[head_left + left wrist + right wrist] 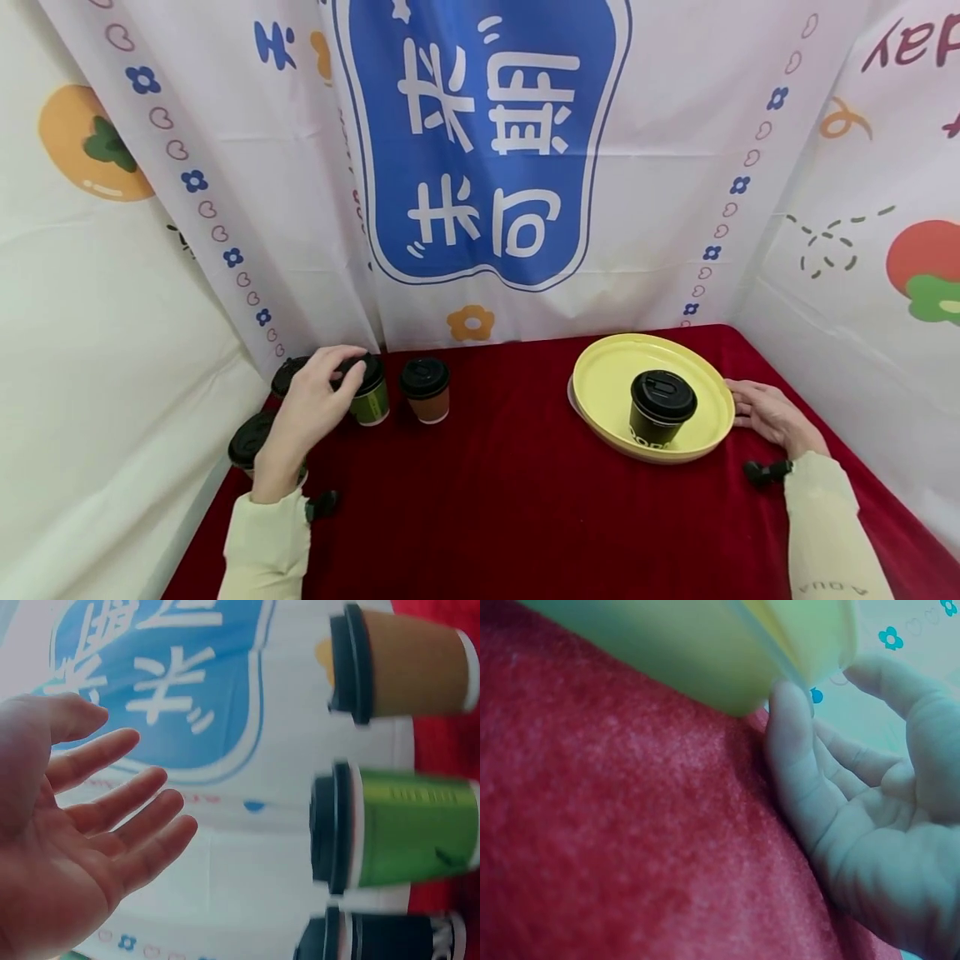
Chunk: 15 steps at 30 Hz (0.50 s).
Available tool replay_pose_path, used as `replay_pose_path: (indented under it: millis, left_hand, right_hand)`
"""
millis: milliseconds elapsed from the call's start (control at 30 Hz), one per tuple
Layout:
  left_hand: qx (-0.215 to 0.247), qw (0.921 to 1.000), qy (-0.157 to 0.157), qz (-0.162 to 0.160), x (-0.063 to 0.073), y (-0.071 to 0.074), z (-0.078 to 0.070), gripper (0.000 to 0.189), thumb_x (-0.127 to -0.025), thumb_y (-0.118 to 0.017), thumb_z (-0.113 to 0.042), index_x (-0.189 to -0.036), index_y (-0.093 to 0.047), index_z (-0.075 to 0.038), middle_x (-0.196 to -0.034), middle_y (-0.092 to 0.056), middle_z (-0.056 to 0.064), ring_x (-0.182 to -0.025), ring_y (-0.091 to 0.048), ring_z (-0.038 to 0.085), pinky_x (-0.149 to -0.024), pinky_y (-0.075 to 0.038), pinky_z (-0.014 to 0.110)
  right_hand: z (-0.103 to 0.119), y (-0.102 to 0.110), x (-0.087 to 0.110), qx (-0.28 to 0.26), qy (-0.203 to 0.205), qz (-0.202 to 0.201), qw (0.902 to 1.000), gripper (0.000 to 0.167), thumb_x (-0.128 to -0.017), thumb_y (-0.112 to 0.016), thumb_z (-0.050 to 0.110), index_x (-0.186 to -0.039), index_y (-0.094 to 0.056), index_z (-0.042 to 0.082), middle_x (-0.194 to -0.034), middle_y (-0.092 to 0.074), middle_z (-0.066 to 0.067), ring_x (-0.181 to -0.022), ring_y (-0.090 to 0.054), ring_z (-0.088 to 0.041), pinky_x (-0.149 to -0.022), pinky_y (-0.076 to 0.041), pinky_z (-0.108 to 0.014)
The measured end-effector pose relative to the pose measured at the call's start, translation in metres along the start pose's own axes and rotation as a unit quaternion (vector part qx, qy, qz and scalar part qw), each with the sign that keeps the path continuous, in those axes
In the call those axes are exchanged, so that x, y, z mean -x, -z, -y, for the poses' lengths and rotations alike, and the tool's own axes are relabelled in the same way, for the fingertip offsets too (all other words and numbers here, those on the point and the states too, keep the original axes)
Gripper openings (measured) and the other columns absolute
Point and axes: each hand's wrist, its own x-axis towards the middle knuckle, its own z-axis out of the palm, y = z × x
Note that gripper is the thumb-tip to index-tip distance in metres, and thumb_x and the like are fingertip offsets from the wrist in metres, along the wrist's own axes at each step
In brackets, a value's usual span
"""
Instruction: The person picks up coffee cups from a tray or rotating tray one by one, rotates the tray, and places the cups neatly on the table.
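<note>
Raised over several lidded paper cups at the left, my left hand point(318, 396) has loosely spread fingers and an empty palm. In the left wrist view, the green cup point(416, 829) stands between a brown cup point(412, 664) and a black cup point(405, 937); all wear black lids, apart from the hand. My right hand point(768, 412) touches the right edge of a round yellow tray point(603, 379) with extended fingers. On that tray stands a black-lidded dark cup point(660, 404), upright. The right wrist view shows a fingertip against the tray's outer side.
Another dark-lidded cup point(251, 437) stands at the left edge, partly behind the left forearm. A further black lid point(287, 377) shows behind the left hand. Red cloth point(510, 500) covers the table. Printed white curtains point(660, 167) enclose the back and sides.
</note>
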Motion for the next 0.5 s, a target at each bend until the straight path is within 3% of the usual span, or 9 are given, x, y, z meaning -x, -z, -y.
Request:
replay_pose_path:
  millis: [267, 500]
  left_hand:
    - [0.045, 0.9985, -0.03, 0.001, -0.017, -0.031, -0.027, 0.028, -0.101, -0.055, -0.027, -0.123, -0.066, -0.014, -0.123, -0.063, 0.008, -0.103, -0.063, 0.023, -0.086, -0.054, 0.044]
    - [0.096, 0.9952, -0.014, 0.013, -0.032, -0.055, -0.045, 0.027, -0.1, -0.056, -0.026, -0.123, -0.066, -0.015, -0.117, -0.065, 0.006, -0.101, -0.063, 0.018, -0.086, -0.054, 0.039]
  right_hand:
    - [-0.001, 0.0, -0.001, 0.004, 0.002, -0.008, 1.0, 0.025, -0.105, -0.047, 0.027, -0.099, -0.071, 0.027, -0.09, -0.073, 0.008, -0.082, -0.069, -0.006, -0.072, -0.059, -0.029]
    - [-0.001, -0.001, 0.0, -0.005, 0.002, -0.005, 1.0, 0.025, -0.105, -0.047, 0.025, -0.098, -0.071, 0.027, -0.091, -0.073, 0.008, -0.082, -0.069, -0.006, -0.072, -0.059, -0.03]
